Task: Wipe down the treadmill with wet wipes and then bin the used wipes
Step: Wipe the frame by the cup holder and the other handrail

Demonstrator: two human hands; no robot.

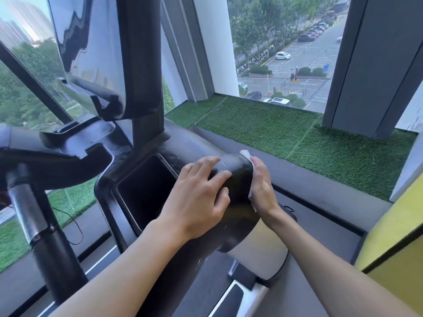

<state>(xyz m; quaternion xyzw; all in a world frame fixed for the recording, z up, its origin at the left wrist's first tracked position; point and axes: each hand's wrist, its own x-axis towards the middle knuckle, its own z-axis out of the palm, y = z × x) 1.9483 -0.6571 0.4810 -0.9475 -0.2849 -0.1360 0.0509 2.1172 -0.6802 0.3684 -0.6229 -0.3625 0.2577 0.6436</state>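
1. Floor-to-ceiling windows (286, 53) fill the view from 10 to 2 o'clock, with a ledge of artificial turf (297, 138) below them and the treadmill (178, 143) pushed up against it.
2. At the centre, the treadmill's rounded black housing (238, 179) sits just to the 3 o'clock side of an open storage pocket (146, 186).
3. My left hand (201, 193) rests on top of the housing at its 9 o'clock side. The fingers are spread and lie over the curve, gripping nothing.
4. My right hand (263, 186) lies flat, fingers straight and together, pressing the wet wipe (246, 154) against the 3 o'clock face of the housing.
5. Only the edges of the wipe show, one corner poking out past the fingertips at 12 o'clock and a strip along the palm. The rest is hidden under the hand.
6. The wipe looks thin, limp and light, so it will likely bunch or fold if dragged by one corner. Pressing with the flat palm should keep it spread.
7. Being damp, it should cling to the glossy plastic and slide easily.
8. The housing looks stiff and smooth and should take firm pressure, with the top hand steadying against the push.
9. For binning, a pinch at the free 12 o'clock corner would lift the wipe cleanly. No bin is in view.
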